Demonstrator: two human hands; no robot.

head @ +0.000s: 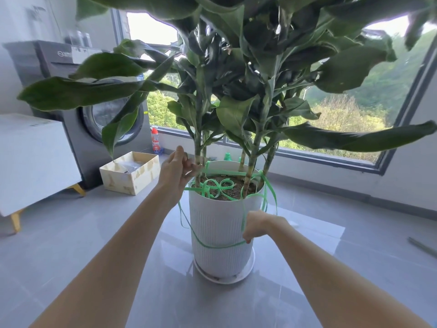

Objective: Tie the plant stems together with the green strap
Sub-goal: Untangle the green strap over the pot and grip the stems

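A tall leafy plant with several pale green stems (pixel 250 178) grows from a white ribbed pot (pixel 220 233) on the grey floor. A thin green strap (pixel 218 185) loops over the soil, passes behind the stems and hangs down the pot's front. My left hand (pixel 176 170) pinches the strap beside the leftmost stem at the pot's rim. My right hand (pixel 256 224) is closed on the strap lower down, at the pot's right side.
A grey washing machine (pixel 94 119) stands at the left with a white cabinet (pixel 33 157) before it. An open cardboard box (pixel 130 172) sits on the floor left of the pot. A large window (pixel 331 110) is behind the plant. A red-capped bottle (pixel 155 140) stands by the window.
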